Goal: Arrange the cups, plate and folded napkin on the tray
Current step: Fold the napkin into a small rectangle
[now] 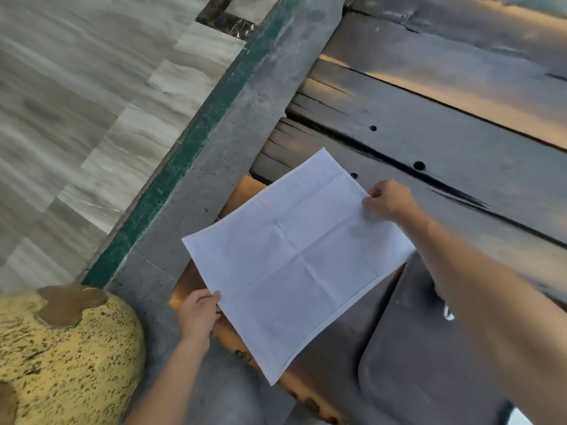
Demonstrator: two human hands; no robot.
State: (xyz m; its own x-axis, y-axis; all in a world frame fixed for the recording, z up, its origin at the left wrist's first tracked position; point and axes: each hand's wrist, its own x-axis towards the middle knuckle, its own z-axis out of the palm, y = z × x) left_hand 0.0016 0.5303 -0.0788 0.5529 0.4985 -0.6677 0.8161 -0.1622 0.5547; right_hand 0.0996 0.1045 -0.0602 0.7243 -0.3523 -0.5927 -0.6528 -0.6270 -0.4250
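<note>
White creased cloth napkin (294, 262) spread flat over orange wooden tray (190, 280). Left hand (198, 314) pinches near edge; right hand (389, 199) pinches far edge. Dark plank surface (460, 142) beyond.

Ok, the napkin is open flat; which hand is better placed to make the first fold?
Probably right. The right hand pinches the far edge of the napkin, arm stretched out, so it can draw that edge back to the left hand, which grips the near edge as an anchor.
</note>
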